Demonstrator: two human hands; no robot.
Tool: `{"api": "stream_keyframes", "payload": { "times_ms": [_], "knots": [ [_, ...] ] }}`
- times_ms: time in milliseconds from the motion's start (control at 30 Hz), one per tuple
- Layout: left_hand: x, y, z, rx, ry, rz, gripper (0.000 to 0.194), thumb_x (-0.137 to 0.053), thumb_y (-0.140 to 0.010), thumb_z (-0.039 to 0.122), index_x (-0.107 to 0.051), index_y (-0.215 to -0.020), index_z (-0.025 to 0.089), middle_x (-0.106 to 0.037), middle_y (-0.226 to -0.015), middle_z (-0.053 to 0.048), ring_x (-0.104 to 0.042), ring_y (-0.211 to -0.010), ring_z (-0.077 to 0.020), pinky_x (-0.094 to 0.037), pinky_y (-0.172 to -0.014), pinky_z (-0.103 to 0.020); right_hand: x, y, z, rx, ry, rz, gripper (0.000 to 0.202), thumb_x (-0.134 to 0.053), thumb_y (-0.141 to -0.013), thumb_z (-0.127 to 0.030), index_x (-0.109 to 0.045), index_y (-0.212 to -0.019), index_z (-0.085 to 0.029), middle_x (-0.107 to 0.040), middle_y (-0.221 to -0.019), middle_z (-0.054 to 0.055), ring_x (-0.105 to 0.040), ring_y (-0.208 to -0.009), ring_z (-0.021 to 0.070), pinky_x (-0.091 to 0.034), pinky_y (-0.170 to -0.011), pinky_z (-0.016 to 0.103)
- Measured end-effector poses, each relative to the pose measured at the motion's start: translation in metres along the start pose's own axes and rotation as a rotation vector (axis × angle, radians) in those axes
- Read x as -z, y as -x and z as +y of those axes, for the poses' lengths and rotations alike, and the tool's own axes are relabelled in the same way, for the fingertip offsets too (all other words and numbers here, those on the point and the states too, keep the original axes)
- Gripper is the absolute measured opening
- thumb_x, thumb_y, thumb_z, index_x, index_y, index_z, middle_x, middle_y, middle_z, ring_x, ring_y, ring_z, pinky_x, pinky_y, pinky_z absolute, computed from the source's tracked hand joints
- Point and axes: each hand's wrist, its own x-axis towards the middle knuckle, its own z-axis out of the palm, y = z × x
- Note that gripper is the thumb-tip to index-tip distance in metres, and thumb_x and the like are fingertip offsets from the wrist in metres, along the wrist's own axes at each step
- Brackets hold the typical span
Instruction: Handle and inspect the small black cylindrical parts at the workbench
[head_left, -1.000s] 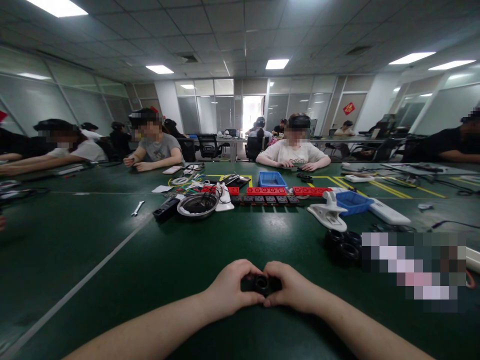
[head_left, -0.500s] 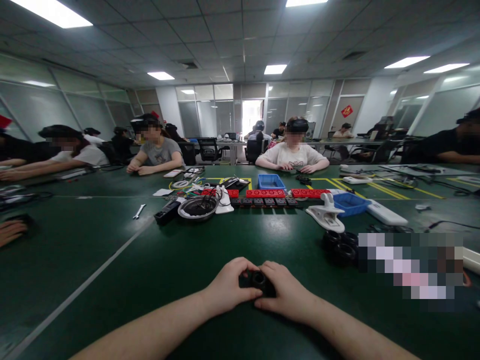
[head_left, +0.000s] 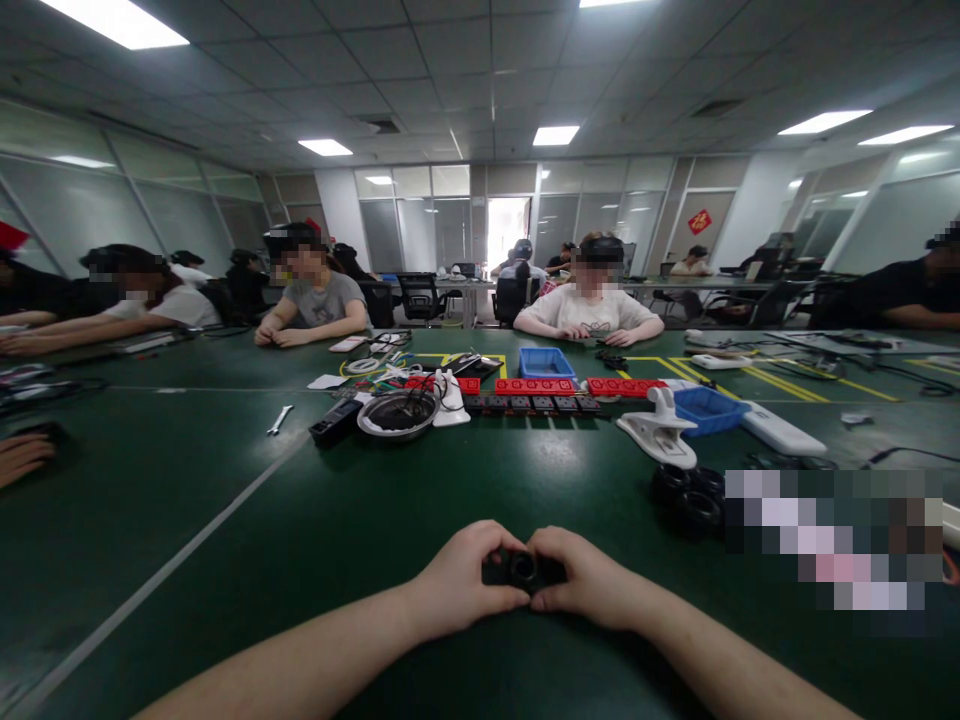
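Note:
Low over the near part of the green table, a small black round part with a hole in its top (head_left: 523,570) sits between my hands. My left hand (head_left: 466,572) curls around it from the left, thumb in front and fingers behind. From the right, my right hand (head_left: 581,572) closes on the same part in a similar pinch. Fingers hide its sides, and I cannot tell whether it rests on the table. Away to the right stand several black rings (head_left: 694,500) of a larger look.
A white clip stand (head_left: 660,435), a blue bin (head_left: 709,410) and a white power bank-like box (head_left: 784,428) lie right. Red socket strips (head_left: 534,386) cross the middle. A metal bowl (head_left: 397,432) and a wrench (head_left: 280,420) are left. Co-workers sit around the table.
My right hand has shifted slightly right and its fingers have drawn back, so more of the black part shows. The view has moved a little.

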Motion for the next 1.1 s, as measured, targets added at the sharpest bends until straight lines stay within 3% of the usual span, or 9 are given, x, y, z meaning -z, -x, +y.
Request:
{"api": "stream_keyframes", "payload": {
  "times_ms": [200, 333, 467, 567, 667, 800, 1000, 1100],
  "knots": [
    [-0.007, 0.002, 0.001, 0.046, -0.034, 0.081, 0.030, -0.075, -0.061, 0.023, -0.060, -0.086, 0.017, -0.055, -0.084, 0.000, -0.052, -0.079, -0.0180, -0.041, -0.068, -0.026, -0.010, -0.003, -0.003, -0.123, 0.116, 0.090, 0.037, -0.081, -0.047, -0.029, -0.051, -0.065, -0.017, -0.048, -0.068, -0.004, -0.045, -0.065, 0.0133, -0.030, -0.054, 0.021],
    [-0.011, 0.002, 0.002, 0.081, -0.084, 0.165, 0.027, -0.074, -0.061, 0.023, -0.059, -0.083, 0.018, -0.056, -0.084, 0.000, -0.052, -0.082, -0.0195, -0.040, -0.070, -0.027, -0.022, -0.004, -0.011, -0.178, 0.323, 0.210, 0.031, -0.073, -0.058, -0.037, -0.051, -0.065, -0.017, -0.053, -0.069, 0.000, -0.047, -0.064, 0.0156, -0.030, -0.054, 0.024],
    [-0.011, 0.001, 0.002, 0.098, -0.107, 0.198, 0.028, -0.074, -0.061, 0.023, -0.057, -0.083, 0.018, -0.056, -0.085, -0.001, -0.052, -0.082, -0.0201, -0.040, -0.072, -0.029, -0.026, -0.001, -0.018, -0.191, 0.446, 0.228, 0.027, -0.065, -0.066, -0.040, -0.055, -0.073, -0.016, -0.059, -0.077, 0.005, -0.053, -0.073, 0.0209, -0.034, -0.063, 0.029],
    [-0.007, 0.000, 0.002, 0.048, -0.088, 0.152, 0.027, -0.073, -0.063, 0.021, -0.057, -0.085, 0.018, -0.055, -0.086, 0.000, -0.052, -0.083, -0.0192, -0.040, -0.072, -0.028, -0.021, 0.003, -0.019, -0.121, 0.378, 0.230, 0.039, -0.068, -0.063, -0.044, -0.057, -0.088, -0.016, -0.058, -0.089, 0.006, -0.053, -0.080, 0.0224, -0.036, -0.068, 0.031],
    [0.000, 0.000, 0.001, -0.009, -0.069, 0.053, 0.028, -0.072, -0.065, 0.021, -0.057, -0.089, 0.018, -0.054, -0.087, 0.000, -0.051, -0.080, -0.0174, -0.041, -0.070, -0.025, -0.012, 0.006, -0.015, -0.016, 0.249, 0.158, 0.045, -0.071, -0.062, -0.037, -0.056, -0.101, -0.018, -0.057, -0.095, 0.005, -0.052, -0.087, 0.0220, -0.037, -0.073, 0.031],
    [0.004, 0.001, -0.001, -0.045, -0.063, -0.017, 0.032, -0.073, -0.065, 0.022, -0.058, -0.093, 0.020, -0.054, -0.088, 0.001, -0.052, -0.079, -0.0161, -0.041, -0.068, -0.023, -0.002, 0.007, -0.007, 0.052, 0.147, 0.018, 0.029, -0.072, -0.062, -0.030, -0.061, -0.087, -0.018, -0.058, -0.086, 0.002, -0.051, -0.083, 0.0207, -0.038, -0.073, 0.030],
    [0.002, 0.002, -0.004, -0.079, -0.039, -0.034, 0.039, -0.073, -0.065, 0.021, -0.057, -0.101, 0.022, -0.055, -0.093, -0.001, -0.052, -0.083, -0.0167, -0.042, -0.071, -0.025, 0.003, 0.006, -0.003, 0.063, 0.005, -0.009, 0.032, -0.068, -0.065, -0.020, -0.062, -0.097, -0.019, -0.060, -0.089, 0.003, -0.052, -0.084, 0.0199, -0.039, -0.073, 0.029],
    [0.002, 0.002, -0.006, -0.073, 0.006, -0.027, 0.054, -0.076, -0.063, 0.026, -0.051, -0.111, 0.022, -0.053, -0.100, -0.002, -0.052, -0.087, -0.0180, -0.043, -0.073, -0.026, 0.004, 0.005, -0.004, 0.076, -0.001, -0.024, 0.031, -0.068, -0.065, -0.018, -0.063, -0.095, -0.019, -0.061, -0.090, 0.003, -0.052, -0.085, 0.0208, -0.038, -0.076, 0.030]
  ]
}}
